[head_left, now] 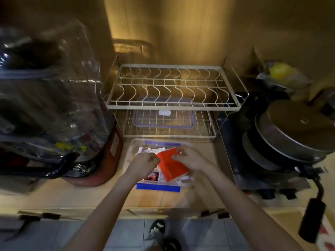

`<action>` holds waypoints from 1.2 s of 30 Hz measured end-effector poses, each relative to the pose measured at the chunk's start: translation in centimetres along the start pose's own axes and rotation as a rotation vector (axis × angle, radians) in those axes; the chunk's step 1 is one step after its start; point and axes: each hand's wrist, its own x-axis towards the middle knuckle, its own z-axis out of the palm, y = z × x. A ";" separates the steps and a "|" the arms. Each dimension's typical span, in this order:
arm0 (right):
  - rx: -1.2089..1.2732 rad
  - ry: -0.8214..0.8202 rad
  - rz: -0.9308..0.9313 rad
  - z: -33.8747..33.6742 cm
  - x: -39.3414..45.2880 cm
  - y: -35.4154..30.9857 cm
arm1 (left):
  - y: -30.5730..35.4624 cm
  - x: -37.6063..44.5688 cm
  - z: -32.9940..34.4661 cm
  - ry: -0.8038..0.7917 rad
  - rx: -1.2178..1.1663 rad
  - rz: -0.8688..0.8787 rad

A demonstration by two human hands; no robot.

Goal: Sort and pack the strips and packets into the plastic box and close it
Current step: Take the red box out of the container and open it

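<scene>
Box (pixel 133 147) sits open at the counter's front edge; packing underway. Both hands, left (pixel 143 164) and right (pixel 189 158), pinch a red packet (pixel 171 165) above it. Next, lay it flat inside.

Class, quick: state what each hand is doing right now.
Left hand: curled, pinching the red packet's edge.
Right hand: gripping the same packet.

A clear plastic box (pixel 133 147) with blue clasps sits open on the wooden counter, white strips (pixel 155 150) heaped inside. A red packet (pixel 170 164) tilts above them, and a dark red-printed packet (pixel 152 176) lies near the front edge. The box's blue-rimmed clear lid (pixel 163 120) rests apart, on the wire rack's lower shelf.
</scene>
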 end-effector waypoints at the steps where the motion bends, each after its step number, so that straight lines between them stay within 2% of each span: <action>1: 0.029 0.014 0.010 0.9 0.5 0.7 | -0.5 0.0 0.6 0.011 0.033 0.003; 10: -0.021 0.235 0.195 6.9 2.9 4.0 | -4.2 -0.6 5.6 0.028 0.450 0.074; 15: -0.125 0.244 0.156 8.4 3.1 4.9 | -5.2 -1.0 7.3 -0.049 0.545 0.079; 20: -0.099 0.377 0.073 7.1 2.3 4.1 | -5.5 -0.6 8.0 0.022 0.667 0.081; 24: 0.164 0.477 0.063 4.3 0.8 3.8 | -6.1 -0.4 8.5 0.060 0.673 0.145; 29: 0.745 0.658 0.181 1.1 -1.6 5.7 | -6.2 -0.3 9.3 0.156 0.661 0.161; 33: 1.374 0.474 0.440 0.0 -2.2 8.5 | -6.2 -0.3 9.6 0.223 0.646 0.177; 34: 1.398 0.451 0.478 0.3 -2.1 9.4 | -6.2 -0.3 9.6 0.233 0.642 0.179; 36: 1.258 0.487 0.559 1.1 -1.8 10.9 | -6.1 -0.2 9.6 0.247 0.639 0.181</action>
